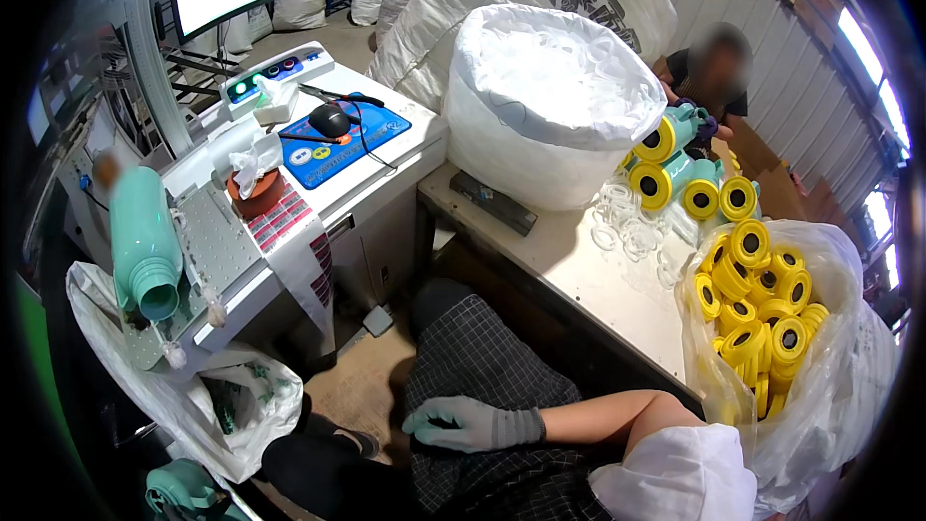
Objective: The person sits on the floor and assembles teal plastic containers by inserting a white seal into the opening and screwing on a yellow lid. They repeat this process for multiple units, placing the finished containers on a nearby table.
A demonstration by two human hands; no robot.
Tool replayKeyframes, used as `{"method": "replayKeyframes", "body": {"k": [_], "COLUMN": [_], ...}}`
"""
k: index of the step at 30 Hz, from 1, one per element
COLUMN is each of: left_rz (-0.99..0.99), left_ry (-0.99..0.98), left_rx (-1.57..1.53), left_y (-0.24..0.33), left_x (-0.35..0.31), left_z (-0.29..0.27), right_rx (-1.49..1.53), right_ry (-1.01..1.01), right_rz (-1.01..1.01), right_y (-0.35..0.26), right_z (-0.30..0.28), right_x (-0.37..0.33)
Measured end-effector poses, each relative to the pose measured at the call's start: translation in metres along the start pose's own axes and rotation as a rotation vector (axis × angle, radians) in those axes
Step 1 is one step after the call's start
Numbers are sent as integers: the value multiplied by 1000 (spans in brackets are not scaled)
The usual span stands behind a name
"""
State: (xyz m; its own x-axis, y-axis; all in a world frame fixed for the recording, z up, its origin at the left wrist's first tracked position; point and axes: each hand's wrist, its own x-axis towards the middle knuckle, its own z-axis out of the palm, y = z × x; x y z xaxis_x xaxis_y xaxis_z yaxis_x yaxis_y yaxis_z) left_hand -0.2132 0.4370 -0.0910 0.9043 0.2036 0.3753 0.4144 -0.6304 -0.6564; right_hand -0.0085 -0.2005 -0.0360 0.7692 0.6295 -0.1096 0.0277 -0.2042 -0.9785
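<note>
My right hand [473, 425], in a grey glove with teal fingers, rests across the dark checked apron [477, 347] on my lap. Its fingers lie loosely on the cloth with a gap showing between them, and nothing is in them. My left hand is out of the picture. To the left, a teal bottle [147, 241] lies on a perforated metal plate [207, 232], its open mouth facing me. Beside the plate, a roll of red-and-white labels [285, 222] hangs over the desk edge.
A big white sack [540, 154] of clear rings stands on the table [617, 299]. Right of it are loose rings [632, 222], yellow-ended bottles [651, 183] and a bag of yellow lids [762, 318]. A co-worker [714, 77] sits beyond. A mouse [330, 120] lies on a blue pad.
</note>
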Motion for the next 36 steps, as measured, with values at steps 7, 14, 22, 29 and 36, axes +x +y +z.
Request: {"method": "replayKeyframes", "body": {"k": [7,14,22,29,36], "left_rz": [31,517,450,565,1098], "left_ry": [612,342,-348,-628,-178], "left_rx": [-784,-1466,-1729,-2069,-1815], "left_y": [23,118,244,265,290], "left_x": [70,128,114,147,167], "left_z": [-276,-397,-435,-464,-466], "right_rx": [-131,-192,-114,-278,-749], "right_ry": [29,194,215,270,-403], "right_rz": [-387,-753,-253,-620,-360], "right_y": [-69,-78,-1,-97,-139], "right_z": [-13,-18,-7,-120,-131], "right_x": [39,17,-90,-75,-43]}}
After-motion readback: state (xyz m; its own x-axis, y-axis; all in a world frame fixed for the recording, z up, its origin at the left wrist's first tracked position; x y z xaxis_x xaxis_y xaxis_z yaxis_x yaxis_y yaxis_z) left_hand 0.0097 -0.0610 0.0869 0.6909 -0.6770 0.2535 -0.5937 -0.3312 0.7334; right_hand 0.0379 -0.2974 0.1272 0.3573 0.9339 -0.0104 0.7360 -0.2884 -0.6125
